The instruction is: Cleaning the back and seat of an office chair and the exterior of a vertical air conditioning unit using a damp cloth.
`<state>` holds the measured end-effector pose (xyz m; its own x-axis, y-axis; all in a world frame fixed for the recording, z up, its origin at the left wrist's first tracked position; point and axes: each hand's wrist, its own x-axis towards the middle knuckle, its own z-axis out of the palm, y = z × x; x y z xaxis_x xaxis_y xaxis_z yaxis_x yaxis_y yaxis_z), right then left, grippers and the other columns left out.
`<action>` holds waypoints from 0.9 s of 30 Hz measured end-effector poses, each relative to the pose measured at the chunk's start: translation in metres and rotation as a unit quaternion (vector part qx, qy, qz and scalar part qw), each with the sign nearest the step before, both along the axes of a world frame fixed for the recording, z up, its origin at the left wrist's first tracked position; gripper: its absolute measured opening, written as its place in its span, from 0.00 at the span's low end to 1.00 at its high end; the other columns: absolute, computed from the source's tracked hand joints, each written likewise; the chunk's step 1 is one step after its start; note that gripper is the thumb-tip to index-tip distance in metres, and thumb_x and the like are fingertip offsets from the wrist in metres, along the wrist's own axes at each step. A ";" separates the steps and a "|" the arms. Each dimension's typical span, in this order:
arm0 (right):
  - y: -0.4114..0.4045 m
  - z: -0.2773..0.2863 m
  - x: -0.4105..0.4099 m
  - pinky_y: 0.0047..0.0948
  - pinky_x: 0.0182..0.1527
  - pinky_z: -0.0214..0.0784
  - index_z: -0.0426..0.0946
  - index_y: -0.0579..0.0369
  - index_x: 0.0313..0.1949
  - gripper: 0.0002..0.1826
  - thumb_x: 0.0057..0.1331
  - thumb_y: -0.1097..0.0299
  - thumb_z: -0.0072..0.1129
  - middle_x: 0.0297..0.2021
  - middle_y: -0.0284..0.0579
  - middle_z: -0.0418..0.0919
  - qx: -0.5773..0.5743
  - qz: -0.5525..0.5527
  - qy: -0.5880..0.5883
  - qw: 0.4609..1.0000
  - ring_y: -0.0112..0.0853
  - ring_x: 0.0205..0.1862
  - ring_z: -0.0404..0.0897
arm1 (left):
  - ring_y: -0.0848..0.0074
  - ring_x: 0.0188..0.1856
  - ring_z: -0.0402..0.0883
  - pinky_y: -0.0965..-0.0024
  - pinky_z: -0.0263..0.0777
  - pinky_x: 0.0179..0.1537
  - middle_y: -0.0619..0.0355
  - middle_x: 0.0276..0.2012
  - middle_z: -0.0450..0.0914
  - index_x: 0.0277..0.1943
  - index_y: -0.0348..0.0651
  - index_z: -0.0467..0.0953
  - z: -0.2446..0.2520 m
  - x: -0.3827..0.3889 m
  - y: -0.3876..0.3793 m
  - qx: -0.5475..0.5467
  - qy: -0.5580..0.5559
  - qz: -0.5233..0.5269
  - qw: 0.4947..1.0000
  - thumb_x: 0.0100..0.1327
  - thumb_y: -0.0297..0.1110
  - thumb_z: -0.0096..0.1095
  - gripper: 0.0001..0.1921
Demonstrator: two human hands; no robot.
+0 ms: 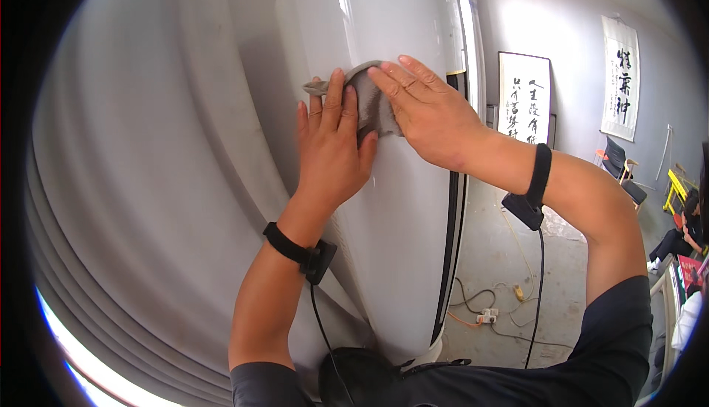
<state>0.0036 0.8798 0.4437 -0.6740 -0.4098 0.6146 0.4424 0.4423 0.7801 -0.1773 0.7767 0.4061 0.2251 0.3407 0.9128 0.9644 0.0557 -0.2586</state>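
Observation:
A grey cloth (372, 102) lies bunched against the glossy white casing (404, 224) of a tall appliance, which looks like a floor-standing air conditioner. My left hand (335, 135) holds the cloth's left part, its fingers pointing up and the thumb at the lower edge. From the right, my right hand (435, 108) has its fingertips on the cloth's upper edge and its palm beside the casing. Part of the cloth is hidden behind my left fingers. Black straps with small boxes and cables sit around both my forearms.
Pale curtain-like folds (149, 146) hang close on the left. A power strip (487, 316) and loose cables lie on the floor to the right. A framed calligraphy panel (525, 97), a hanging scroll (619, 80) and chairs stand farther off. A seated person (689, 224) is at the right rim.

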 end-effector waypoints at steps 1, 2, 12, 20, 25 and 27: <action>-0.002 -0.003 0.000 0.45 0.80 0.42 0.83 0.69 0.49 0.18 0.65 0.70 0.52 0.67 0.57 0.71 0.004 -0.023 0.008 1.000 0.46 0.73 0.65 | 0.41 0.75 0.55 0.35 0.49 0.72 0.43 0.78 0.52 0.70 0.25 0.63 -0.003 0.000 0.000 -0.003 -0.005 0.005 1.000 0.66 0.35 0.64 0.34; -0.003 -0.006 0.000 0.47 0.80 0.41 0.82 0.67 0.52 0.20 0.65 0.68 0.52 0.66 0.59 0.71 0.011 -0.057 0.004 0.998 0.47 0.72 0.65 | 0.43 0.76 0.55 0.35 0.48 0.72 0.43 0.78 0.52 0.70 0.25 0.63 -0.006 -0.001 0.000 0.004 -0.009 -0.007 1.000 0.67 0.36 0.62 0.33; 0.000 -0.002 -0.002 0.48 0.80 0.34 0.72 0.55 0.67 0.26 0.71 0.65 0.48 0.73 0.48 0.64 0.010 -0.061 -0.017 0.998 0.40 0.77 0.58 | 0.42 0.76 0.55 0.33 0.46 0.72 0.47 0.79 0.53 0.70 0.29 0.66 -0.002 -0.017 0.004 0.018 -0.025 0.026 0.999 0.73 0.40 0.54 0.29; 0.007 -0.003 0.018 0.49 0.80 0.40 0.74 0.59 0.66 0.27 0.68 0.66 0.50 0.72 0.52 0.64 0.002 -0.017 -0.062 0.998 0.41 0.76 0.60 | 0.49 0.80 0.49 0.36 0.44 0.74 0.54 0.79 0.53 0.71 0.37 0.67 0.020 -0.003 -0.028 -0.019 0.050 0.070 0.996 0.68 0.41 0.64 0.32; 0.009 0.002 0.027 0.50 0.79 0.42 0.75 0.63 0.63 0.26 0.67 0.68 0.50 0.71 0.55 0.66 0.004 0.007 -0.077 0.997 0.43 0.75 0.62 | 0.52 0.81 0.43 0.36 0.43 0.74 0.55 0.80 0.50 0.70 0.33 0.67 0.020 0.014 -0.024 -0.074 0.077 0.121 0.987 0.67 0.43 0.66 0.34; 0.010 0.010 0.026 0.50 0.79 0.41 0.76 0.63 0.63 0.25 0.67 0.69 0.51 0.71 0.54 0.67 0.011 0.008 -0.045 0.999 0.42 0.75 0.62 | 0.53 0.82 0.43 0.35 0.42 0.74 0.55 0.80 0.49 0.70 0.31 0.67 0.025 0.017 -0.019 -0.055 0.076 0.115 0.989 0.67 0.42 0.67 0.34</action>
<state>0.0292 0.8900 0.4538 -0.7198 -0.4332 0.5424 0.3626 0.4316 0.8259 -0.1599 0.7577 0.4311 0.2609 0.4948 0.8289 0.8792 0.2327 -0.4157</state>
